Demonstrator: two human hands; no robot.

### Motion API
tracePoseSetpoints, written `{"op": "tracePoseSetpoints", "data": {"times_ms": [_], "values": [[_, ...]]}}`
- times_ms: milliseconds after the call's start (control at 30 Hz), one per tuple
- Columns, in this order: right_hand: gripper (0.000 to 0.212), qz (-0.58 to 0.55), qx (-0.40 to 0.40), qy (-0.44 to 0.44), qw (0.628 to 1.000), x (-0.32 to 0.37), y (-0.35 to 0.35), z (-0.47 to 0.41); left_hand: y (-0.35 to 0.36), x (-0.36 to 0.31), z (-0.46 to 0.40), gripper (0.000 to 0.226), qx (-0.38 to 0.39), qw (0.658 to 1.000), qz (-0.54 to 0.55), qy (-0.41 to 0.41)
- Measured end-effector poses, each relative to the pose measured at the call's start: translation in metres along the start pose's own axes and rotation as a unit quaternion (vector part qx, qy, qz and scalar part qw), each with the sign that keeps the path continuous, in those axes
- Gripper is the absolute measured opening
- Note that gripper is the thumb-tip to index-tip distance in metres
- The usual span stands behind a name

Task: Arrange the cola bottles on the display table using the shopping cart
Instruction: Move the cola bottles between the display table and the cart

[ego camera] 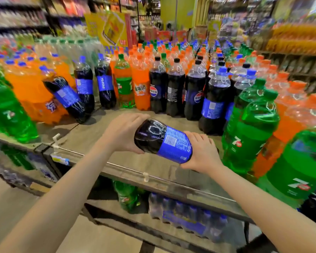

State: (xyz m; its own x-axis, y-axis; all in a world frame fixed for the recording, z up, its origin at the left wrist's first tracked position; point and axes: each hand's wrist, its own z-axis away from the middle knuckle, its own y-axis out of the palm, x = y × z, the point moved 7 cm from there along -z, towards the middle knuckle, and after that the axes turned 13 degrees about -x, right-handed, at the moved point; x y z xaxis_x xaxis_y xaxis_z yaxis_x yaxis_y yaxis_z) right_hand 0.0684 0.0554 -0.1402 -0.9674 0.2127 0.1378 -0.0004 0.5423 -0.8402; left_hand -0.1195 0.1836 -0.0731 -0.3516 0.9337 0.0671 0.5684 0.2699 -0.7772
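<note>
Both hands grip one dark-filled cola bottle [163,141] sideways above the display table [102,132]: left hand [124,133] cups its base, right hand [202,152] wraps what is probably the neck end, hidden.

One held cola bottle [162,141], two hands [125,133].

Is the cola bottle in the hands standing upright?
No, the cola bottle lies tilted between the left hand and right hand.
</note>
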Motion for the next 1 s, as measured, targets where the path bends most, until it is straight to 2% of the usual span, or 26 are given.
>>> {"op": "tracePoseSetpoints", "data": {"times_ms": [367,600,733,1000], "values": [[0.104,-0.056,0.058,0.045,0.996,-0.024,0.103,-0.093,0.101,0.102,-0.043,0.101,0.061,0.997,0.010,-0.041],[0.104,-0.042,0.050,0.104,0.992,-0.032,0.144,-0.143,0.141,0.159,-0.094,0.098,0.092,0.995,0.017,0.020],[0.105,-0.038,0.032,0.132,0.990,-0.042,0.159,-0.175,0.158,0.187,-0.128,0.099,0.084,0.995,0.014,0.053],[0.108,-0.033,0.018,0.177,0.984,-0.057,0.187,-0.214,0.188,0.211,-0.180,0.106,0.088,0.989,-0.005,0.118]]}}
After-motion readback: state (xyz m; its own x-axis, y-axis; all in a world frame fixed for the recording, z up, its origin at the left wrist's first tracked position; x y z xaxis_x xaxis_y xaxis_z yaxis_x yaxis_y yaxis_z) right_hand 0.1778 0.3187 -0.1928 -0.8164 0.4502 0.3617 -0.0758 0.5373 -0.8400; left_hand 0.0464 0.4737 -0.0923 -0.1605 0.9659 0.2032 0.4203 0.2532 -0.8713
